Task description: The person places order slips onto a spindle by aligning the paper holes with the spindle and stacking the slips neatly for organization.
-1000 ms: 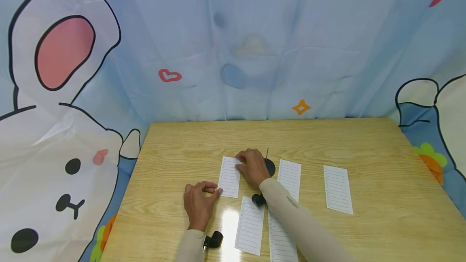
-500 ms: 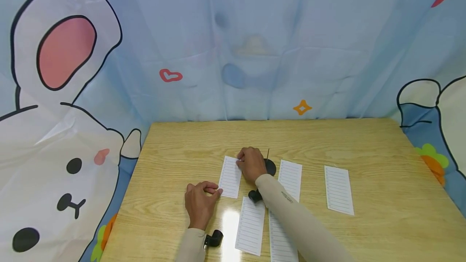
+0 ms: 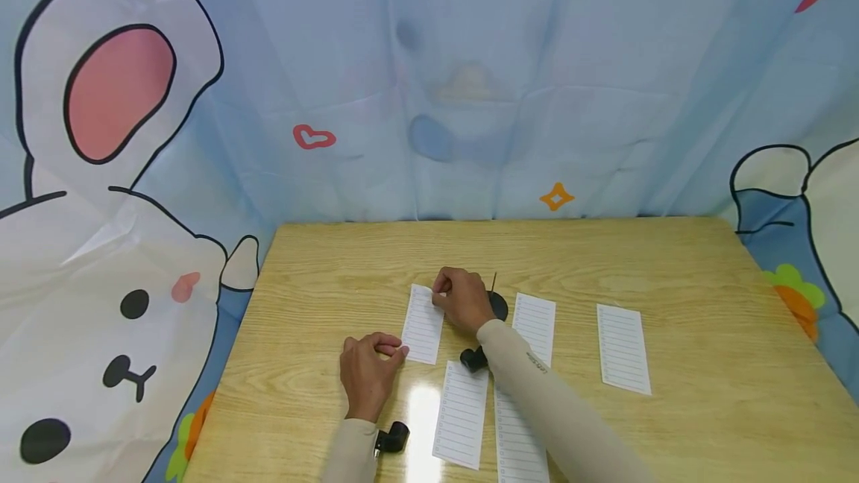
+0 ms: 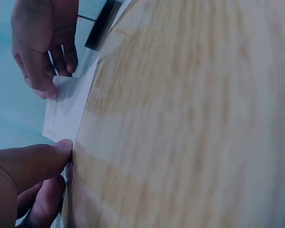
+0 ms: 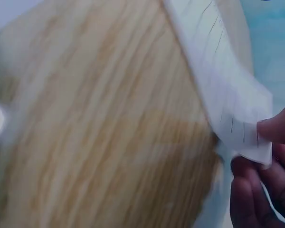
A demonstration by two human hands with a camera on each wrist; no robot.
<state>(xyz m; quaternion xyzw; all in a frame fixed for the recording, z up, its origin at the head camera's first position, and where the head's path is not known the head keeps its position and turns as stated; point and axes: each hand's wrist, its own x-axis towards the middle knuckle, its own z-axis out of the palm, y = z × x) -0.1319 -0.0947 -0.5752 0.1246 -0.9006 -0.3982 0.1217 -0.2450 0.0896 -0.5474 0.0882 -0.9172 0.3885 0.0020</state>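
Thumb and fingers of my right hand point(image 3: 463, 300) pinch the upper right corner of a white lined checklist sheet point(image 3: 421, 326). In the right wrist view that end of the sheet point(image 5: 237, 104) bends up off the table. My left hand point(image 3: 369, 375) is at the sheet's lower left corner, its thumb and forefinger tips close together there. The left wrist view has the left thumb point(image 4: 42, 159) over the corner; what lies beneath is partly hidden. Just beyond the right hand stands a paper spike with a round black base point(image 3: 499, 308) and a thin upright rod, partly covered.
Similar lined sheets lie on the wooden table point(image 3: 322, 274): one in front point(image 3: 459, 416), two partly under the right forearm, an upper sheet point(image 3: 535, 323) and a lower sheet point(image 3: 513, 442), and one farther right point(image 3: 622, 349). A printed curtain point(image 3: 483, 133) hangs behind the table.
The right hand shifts slightly up and away, keeping the sheet's upper corner in its fingers. The left hand stays almost still; the other sheets lie unmoved.
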